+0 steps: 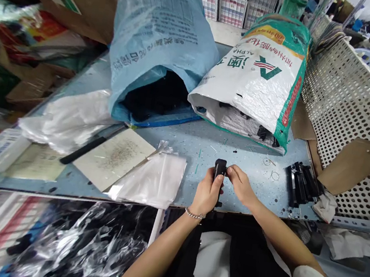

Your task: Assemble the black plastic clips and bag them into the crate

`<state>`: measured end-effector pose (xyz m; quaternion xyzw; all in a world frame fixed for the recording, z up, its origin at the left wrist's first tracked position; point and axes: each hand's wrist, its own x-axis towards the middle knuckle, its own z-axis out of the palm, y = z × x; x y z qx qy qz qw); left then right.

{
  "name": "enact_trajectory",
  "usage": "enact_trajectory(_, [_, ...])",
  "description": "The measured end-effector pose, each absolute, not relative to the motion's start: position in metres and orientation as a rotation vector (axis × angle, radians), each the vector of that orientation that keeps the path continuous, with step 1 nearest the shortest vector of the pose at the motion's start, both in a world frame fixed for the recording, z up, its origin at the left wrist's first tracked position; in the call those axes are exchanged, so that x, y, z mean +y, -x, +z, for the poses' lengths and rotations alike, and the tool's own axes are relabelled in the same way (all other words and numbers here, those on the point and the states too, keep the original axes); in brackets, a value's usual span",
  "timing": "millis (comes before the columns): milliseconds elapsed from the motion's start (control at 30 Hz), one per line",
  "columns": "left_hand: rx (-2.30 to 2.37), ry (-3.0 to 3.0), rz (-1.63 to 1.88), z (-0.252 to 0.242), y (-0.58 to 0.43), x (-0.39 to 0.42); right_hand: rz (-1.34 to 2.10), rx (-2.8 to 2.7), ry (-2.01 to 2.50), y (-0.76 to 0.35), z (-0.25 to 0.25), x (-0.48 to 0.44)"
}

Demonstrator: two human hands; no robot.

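Observation:
Upright in my left hand (207,193) is a small black plastic part (220,167), with the fingers wrapped round it and the thumb along its face. My right hand (241,186) is at the part's right side, its thumb and forefinger pinched together against the edge. Whatever those fingertips hold, if anything, is too small to make out. Both hands are over the front edge of the blue worktable (202,137). To the right lies a bunch of black parts (301,184). Clear plastic bags (152,178) are stacked to the left of my hands.
Behind stand an open blue sack (163,35) and a white-green sack (251,79) with black pieces inside. A perforated white panel (360,111) bounds the right side. A pale board (116,157) lies left. Below the edge, a crate holds bagged black items (82,244).

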<state>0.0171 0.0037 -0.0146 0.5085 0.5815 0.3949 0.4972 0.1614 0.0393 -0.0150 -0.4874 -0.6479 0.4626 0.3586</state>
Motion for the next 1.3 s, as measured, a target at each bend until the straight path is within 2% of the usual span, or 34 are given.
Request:
enact_trajectory(167, [1.289,-1.286,0.981,-0.003,-0.011,-0.002,0.932,-2.004,1.128,-0.182,0.001,0.044])
enact_trajectory(300, [1.277,-1.366,0.968,0.004,-0.009,-0.007,0.906,-2.033,1.088,-0.188,0.011,0.045])
enact_trajectory(400, [1.352,-1.421,0.918,0.008,-0.01,-0.012,1.158,-1.828,1.124,-0.181,0.01,0.039])
enact_trajectory(533, [1.463,-1.479,0.897,0.012,-0.006,-0.014,1.824,-1.362,1.137,-0.169,0.006,0.029])
enact_trajectory(600, [1.363,-1.388,0.866,0.014,-0.001,-0.012,1.91,-1.394,1.135,-0.169,0.009,0.027])
enact_trajectory(633, [1.299,-1.317,0.854,0.015,0.002,-0.01,1.809,-1.509,1.152,-0.171,0.011,0.028])
enact_trajectory(800, [1.166,-1.116,0.801,0.028,0.011,-0.008,0.817,-2.213,1.105,-0.188,0.03,0.045])
enact_trajectory(900, [1.159,-1.147,0.797,0.035,0.01,-0.012,0.664,-2.419,1.027,-0.196,0.04,0.055])
enact_trajectory(1033, [1.194,-1.217,0.799,0.039,0.003,-0.019,0.865,-2.307,1.009,-0.191,0.037,0.049])
enact_trajectory(1200, [1.332,-1.366,0.881,0.032,-0.001,-0.02,1.584,-1.645,1.165,-0.173,0.018,0.022])
enact_trajectory(1233, [1.312,-1.353,0.866,0.03,0.0,-0.019,1.638,-1.626,1.19,-0.173,0.018,0.021])
enact_trajectory(1300, [1.258,-1.293,0.832,0.029,0.003,-0.017,1.478,-1.791,1.214,-0.178,0.024,0.024])
